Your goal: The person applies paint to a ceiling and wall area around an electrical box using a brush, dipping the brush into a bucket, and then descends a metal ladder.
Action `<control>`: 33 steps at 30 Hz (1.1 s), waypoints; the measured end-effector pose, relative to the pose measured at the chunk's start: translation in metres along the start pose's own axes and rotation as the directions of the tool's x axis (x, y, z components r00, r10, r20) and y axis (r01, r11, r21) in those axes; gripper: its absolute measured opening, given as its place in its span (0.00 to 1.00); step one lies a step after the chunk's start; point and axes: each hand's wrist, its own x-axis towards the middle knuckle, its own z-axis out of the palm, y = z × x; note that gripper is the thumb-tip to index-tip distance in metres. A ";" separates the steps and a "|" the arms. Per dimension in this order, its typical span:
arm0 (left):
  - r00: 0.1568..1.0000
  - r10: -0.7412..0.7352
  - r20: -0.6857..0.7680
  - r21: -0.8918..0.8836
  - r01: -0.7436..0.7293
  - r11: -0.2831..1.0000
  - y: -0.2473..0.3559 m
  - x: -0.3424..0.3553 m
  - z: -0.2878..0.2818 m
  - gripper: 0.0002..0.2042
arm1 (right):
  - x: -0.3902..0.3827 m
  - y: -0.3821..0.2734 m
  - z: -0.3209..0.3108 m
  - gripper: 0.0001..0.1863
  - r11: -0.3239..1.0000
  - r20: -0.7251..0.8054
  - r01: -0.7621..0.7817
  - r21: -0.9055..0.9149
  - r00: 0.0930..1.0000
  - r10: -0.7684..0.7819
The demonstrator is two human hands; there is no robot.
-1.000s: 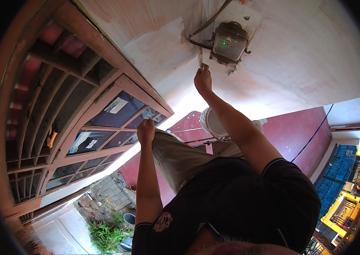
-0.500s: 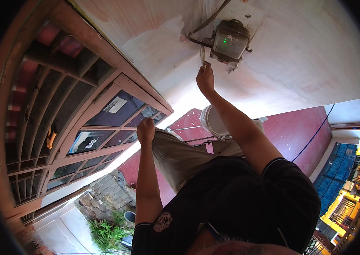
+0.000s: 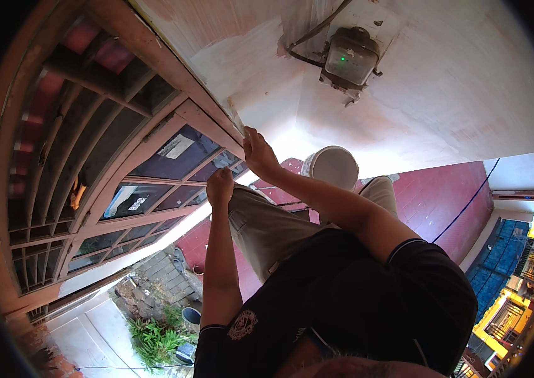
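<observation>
My right hand (image 3: 259, 153) is raised to the edge of the pinkish window frame (image 3: 207, 120). Its fingers are closed around a thin pale tool, seemingly a paintbrush (image 3: 235, 112), which points up where frame and wall meet. My left hand (image 3: 220, 188) is a closed fist in front of the lower window panes; what it holds, if anything, is hidden. Beyond my right forearm is a white bucket (image 3: 335, 167), its round mouth facing up. The whitish wall (image 3: 431, 82) shows streaky brush marks.
An electric meter box (image 3: 350, 58) with a green light and a dark cable (image 3: 317, 28) is fixed to the wall. Louvred slats (image 3: 78, 157) fill the left side. Red tiled floor (image 3: 437, 195) lies far below, with plants (image 3: 153, 340) at lower left.
My right hand has moved left and down with the brush, from the wall below the meter box to the window frame's edge. My left hand stays nearly where it was.
</observation>
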 end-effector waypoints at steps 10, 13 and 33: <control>0.999 -0.020 -0.029 -0.022 0.020 1.000 0.008 -0.005 -0.005 0.22 | 0.069 0.029 -0.092 0.15 0.991 0.228 0.109 -0.081 0.970 -0.088; 0.998 -0.024 -0.054 -0.051 0.022 0.998 -0.002 -0.006 -0.005 0.21 | 0.078 0.041 -0.119 0.12 0.974 0.122 0.176 -0.144 0.980 -0.159; 0.997 -0.051 -0.049 -0.043 0.049 0.998 0.008 -0.013 -0.012 0.22 | -0.004 -0.021 -0.076 0.15 0.993 0.302 -0.110 -0.031 0.946 0.114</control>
